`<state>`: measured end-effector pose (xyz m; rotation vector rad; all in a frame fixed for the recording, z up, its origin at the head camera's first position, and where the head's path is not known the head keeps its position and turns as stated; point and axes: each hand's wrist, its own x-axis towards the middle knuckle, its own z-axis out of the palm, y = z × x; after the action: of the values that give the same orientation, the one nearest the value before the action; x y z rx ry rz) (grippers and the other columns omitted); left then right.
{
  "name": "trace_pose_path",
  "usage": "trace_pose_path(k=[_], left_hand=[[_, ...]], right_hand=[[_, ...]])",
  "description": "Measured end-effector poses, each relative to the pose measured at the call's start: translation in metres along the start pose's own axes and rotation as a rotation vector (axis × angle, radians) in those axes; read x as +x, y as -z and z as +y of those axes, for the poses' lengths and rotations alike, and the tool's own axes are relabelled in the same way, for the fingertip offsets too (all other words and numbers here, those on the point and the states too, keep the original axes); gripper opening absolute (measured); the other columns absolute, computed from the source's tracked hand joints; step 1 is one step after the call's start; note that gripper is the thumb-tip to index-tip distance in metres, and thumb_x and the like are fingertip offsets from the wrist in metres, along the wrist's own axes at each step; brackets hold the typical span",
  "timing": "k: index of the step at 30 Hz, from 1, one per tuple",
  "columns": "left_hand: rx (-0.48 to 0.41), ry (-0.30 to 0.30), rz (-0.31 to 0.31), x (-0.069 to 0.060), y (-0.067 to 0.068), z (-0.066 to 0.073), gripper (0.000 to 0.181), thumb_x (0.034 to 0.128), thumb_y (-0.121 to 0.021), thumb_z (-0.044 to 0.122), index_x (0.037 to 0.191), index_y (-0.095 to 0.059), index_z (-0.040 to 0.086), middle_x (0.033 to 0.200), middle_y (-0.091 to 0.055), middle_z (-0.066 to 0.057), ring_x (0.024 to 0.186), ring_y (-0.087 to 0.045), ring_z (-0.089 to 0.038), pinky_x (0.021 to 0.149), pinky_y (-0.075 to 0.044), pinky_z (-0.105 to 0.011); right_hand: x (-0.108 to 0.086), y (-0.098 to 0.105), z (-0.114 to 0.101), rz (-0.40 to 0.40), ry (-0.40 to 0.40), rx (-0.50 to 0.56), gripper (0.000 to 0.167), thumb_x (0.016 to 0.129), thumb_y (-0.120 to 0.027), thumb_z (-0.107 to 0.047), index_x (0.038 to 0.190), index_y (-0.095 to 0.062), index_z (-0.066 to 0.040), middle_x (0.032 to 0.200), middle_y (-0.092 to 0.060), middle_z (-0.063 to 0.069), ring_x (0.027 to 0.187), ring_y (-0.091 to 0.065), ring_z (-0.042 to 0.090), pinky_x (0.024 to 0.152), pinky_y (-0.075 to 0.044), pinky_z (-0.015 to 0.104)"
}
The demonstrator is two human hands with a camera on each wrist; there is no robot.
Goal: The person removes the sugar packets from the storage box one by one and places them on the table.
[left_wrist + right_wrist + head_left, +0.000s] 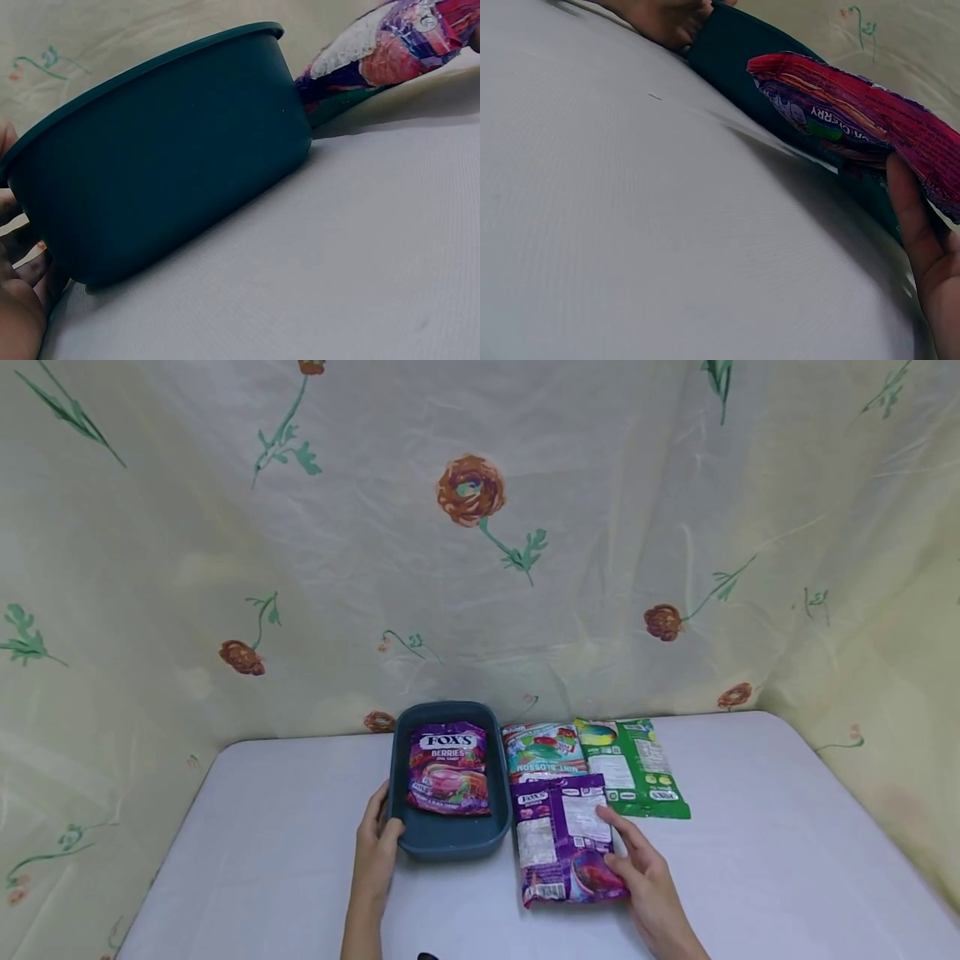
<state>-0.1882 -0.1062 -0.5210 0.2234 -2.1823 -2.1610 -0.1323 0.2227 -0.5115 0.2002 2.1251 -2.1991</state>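
A person's left hand (377, 839) is gripping the near left side of a deep, dark teal plastic tub (437, 838) with rounded corners; the thumb is lying over the rim and the fingers are curling against the outer wall. The tub is standing upright on a table covered in white cloth (262, 835). Inside it, a shiny purple bag of Fox's Berries candy (448, 772) is lying with its printed front facing up.

The right hand (648, 872) is holding a second shiny purple plastic candy bag (558, 843), back panel up, by its right side, with thumb and fingers closing narrowly on the edge. This held bag is hovering just right of the tub; in the right wrist view it is tilting above the cloth, and a shadow is falling beneath it.

Beyond the held bag, a red, white and pale green Mint Blossom bag (543, 750) is lying just beside the tub, its lettering running upside down, its near end being partly covered from view. To its right, a bright green plastic bag (637, 777) is lying back side up. Behind the table, a cream curtain (360, 527) is hanging, showing rust-coloured flowers and green stems.
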Motion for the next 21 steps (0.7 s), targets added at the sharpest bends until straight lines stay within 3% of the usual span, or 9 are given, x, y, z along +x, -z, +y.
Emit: trace_pose_path(k=[6, 9, 13, 15, 18, 20, 21], left_hand=[[-0.004, 0.007, -0.005, -0.0003, 0.0004, 0.0004, 0.061, 0.0872, -0.043, 0.007, 0.147, -0.033, 0.016, 0.153, -0.033, -0.009, 0.14, -0.032, -0.026, 0.113, -0.027, -0.047], [0.003, 0.005, -0.003, 0.0002, 0.0002, -0.0002, 0.061, 0.0872, -0.043, 0.007, 0.147, -0.033, 0.016, 0.153, -0.032, -0.009, 0.14, -0.032, -0.027, 0.112, -0.027, -0.048], [0.011, 0.006, 0.001, 0.0016, 0.0, -0.0018, 0.061, 0.0867, -0.043, 0.007, 0.147, -0.034, 0.016, 0.153, -0.032, -0.009, 0.141, -0.031, -0.027, 0.112, -0.027, -0.048], [0.016, 0.011, 0.003, 0.0022, -0.0004, -0.0023, 0.061, 0.0866, -0.044, 0.007, 0.146, -0.034, 0.017, 0.153, -0.033, -0.008, 0.141, -0.03, -0.027, 0.112, -0.027, -0.047], [0.017, 0.017, 0.005, 0.0021, -0.001, -0.003, 0.062, 0.0864, -0.044, 0.008, 0.146, -0.034, 0.019, 0.152, -0.033, -0.006, 0.142, -0.03, -0.026, 0.112, -0.027, -0.047], [0.018, 0.021, 0.004, 0.0022, -0.0009, -0.0032, 0.062, 0.0864, -0.044, 0.009, 0.146, -0.034, 0.019, 0.153, -0.033, -0.005, 0.142, -0.029, -0.025, 0.112, -0.027, -0.046], [0.017, 0.021, 0.004, 0.0022, -0.0008, -0.0034, 0.062, 0.0865, -0.044, 0.009, 0.146, -0.034, 0.019, 0.153, -0.033, -0.005, 0.142, -0.029, -0.025, 0.113, -0.027, -0.046]], right_hand=[[-0.0042, 0.0012, 0.0027, -0.027, -0.029, -0.053, 0.06, 0.088, -0.045, 0.0, 0.145, -0.034, -0.015, 0.159, -0.018, 0.001, 0.148, 0.005, 0.02, 0.117, -0.003, 0.047], [-0.0067, 0.0024, 0.0044, -0.038, -0.016, -0.111, 0.06, 0.089, -0.044, 0.0, 0.145, -0.034, -0.017, 0.159, -0.018, 0.0, 0.148, 0.003, 0.021, 0.116, -0.015, 0.025], [-0.0092, 0.0044, 0.0052, -0.031, 0.011, -0.212, 0.059, 0.089, -0.043, 0.0, 0.144, -0.035, -0.018, 0.159, -0.018, 0.002, 0.147, -0.001, 0.024, 0.099, -0.023, 0.002], [-0.0097, 0.0052, 0.0043, -0.028, 0.002, -0.237, 0.058, 0.09, -0.043, 0.0, 0.144, -0.036, -0.02, 0.159, -0.018, 0.001, 0.147, 0.0, 0.024, 0.108, -0.021, 0.011], [-0.0096, 0.0058, 0.0031, -0.026, -0.019, -0.266, 0.057, 0.091, -0.043, -0.001, 0.144, -0.036, -0.022, 0.159, -0.016, 0.0, 0.148, 0.0, 0.024, 0.116, -0.015, 0.035], [-0.0094, 0.0051, 0.003, -0.026, -0.034, -0.27, 0.058, 0.091, -0.042, -0.001, 0.144, -0.036, -0.023, 0.16, -0.015, 0.0, 0.147, -0.003, 0.023, 0.116, -0.016, 0.034], [-0.0095, 0.0045, 0.0034, -0.019, -0.036, -0.28, 0.058, 0.091, -0.042, -0.001, 0.144, -0.036, -0.024, 0.16, -0.015, 0.0, 0.145, -0.017, 0.022, 0.114, -0.024, 0.029]])
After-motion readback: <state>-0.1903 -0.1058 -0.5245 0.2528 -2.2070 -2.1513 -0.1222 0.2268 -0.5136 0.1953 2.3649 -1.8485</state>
